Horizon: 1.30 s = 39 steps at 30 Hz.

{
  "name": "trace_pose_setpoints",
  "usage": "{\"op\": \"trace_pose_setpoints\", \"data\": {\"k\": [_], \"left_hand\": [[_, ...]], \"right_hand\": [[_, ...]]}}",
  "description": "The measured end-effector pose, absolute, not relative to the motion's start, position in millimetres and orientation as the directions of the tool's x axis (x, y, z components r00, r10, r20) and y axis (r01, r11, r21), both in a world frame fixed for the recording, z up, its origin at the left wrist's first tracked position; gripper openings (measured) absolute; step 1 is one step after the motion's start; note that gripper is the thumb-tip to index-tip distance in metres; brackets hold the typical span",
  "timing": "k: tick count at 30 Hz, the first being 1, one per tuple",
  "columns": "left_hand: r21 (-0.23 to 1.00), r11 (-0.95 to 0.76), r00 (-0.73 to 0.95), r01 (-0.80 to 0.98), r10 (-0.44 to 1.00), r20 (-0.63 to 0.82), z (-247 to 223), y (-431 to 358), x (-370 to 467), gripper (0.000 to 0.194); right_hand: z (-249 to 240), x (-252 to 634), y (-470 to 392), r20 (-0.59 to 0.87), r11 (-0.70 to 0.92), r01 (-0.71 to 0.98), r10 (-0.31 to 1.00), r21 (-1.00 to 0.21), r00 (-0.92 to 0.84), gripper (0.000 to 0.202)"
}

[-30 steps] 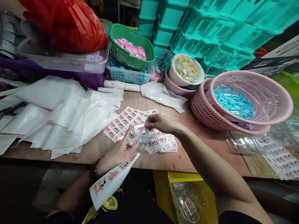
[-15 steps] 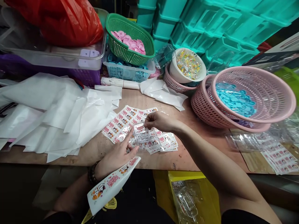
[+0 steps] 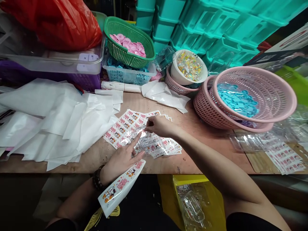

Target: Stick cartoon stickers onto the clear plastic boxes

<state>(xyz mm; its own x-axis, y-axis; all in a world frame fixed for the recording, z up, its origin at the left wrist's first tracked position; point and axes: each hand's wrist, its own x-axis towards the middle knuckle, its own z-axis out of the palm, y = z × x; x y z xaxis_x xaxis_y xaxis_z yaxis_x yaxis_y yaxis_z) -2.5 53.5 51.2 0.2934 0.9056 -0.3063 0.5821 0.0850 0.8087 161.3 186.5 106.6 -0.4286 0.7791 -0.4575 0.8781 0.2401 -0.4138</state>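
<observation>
A clear plastic case (image 3: 150,145) lies over printed sticker sheets (image 3: 121,126) with cartoon animals and pink lettering. At its left side is my left hand (image 3: 124,160), with index finger stretched along the case and thumb apart. A curved sticker strip (image 3: 121,186) hangs from under this hand, apparently gripped by the curled lower fingers, which are hidden. My right hand (image 3: 158,125) is closed in a pinch at the far edge of the case. Whatever is between its fingertips is too small to make out.
White backing papers (image 3: 60,122) pile up at left. Behind stand a green basket (image 3: 144,61) of pink pieces and a white bowl (image 3: 179,72) of small packets. Pink baskets (image 3: 207,109) with blue pieces stand right. Below the table edge hangs a yellow bag (image 3: 166,192) beside clear packaging.
My right hand has shifted slightly left and down along the far edge of the case. The sticker strip has swung a little to the right. The view has turned slightly.
</observation>
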Motion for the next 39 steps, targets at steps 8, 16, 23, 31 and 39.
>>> {"op": "trace_pose_setpoints", "data": {"k": [8,16,23,31,39], "left_hand": [[0.787,-0.003,0.304,0.617,0.923,-0.235,43.7,55.4,-9.3,0.068],[0.856,0.094,-0.200,0.508,0.980,0.011,56.0,49.4,-8.9,0.059],[0.891,-0.086,-0.358,0.446,0.895,0.266,64.7,44.6,-17.4,0.044],[0.995,0.090,0.111,-0.043,0.990,-0.085,71.8,32.2,-22.8,0.031],[0.998,0.028,-0.002,0.059,1.000,-0.028,59.9,28.4,-5.4,0.036]], "right_hand": [[111.0,178.7,175.9,-0.312,0.220,0.973,0.922,-0.068,-0.230,0.051],[121.3,173.1,84.3,-0.227,0.040,0.522,0.871,-0.852,-0.437,0.038],[82.4,144.4,53.9,-0.218,-0.094,0.280,0.865,-0.955,-0.452,0.033],[106.9,172.1,58.4,-0.127,0.130,0.410,0.830,-0.903,-0.543,0.019],[97.7,174.7,42.2,0.191,0.285,0.279,0.928,-0.917,-0.319,0.011]]}}
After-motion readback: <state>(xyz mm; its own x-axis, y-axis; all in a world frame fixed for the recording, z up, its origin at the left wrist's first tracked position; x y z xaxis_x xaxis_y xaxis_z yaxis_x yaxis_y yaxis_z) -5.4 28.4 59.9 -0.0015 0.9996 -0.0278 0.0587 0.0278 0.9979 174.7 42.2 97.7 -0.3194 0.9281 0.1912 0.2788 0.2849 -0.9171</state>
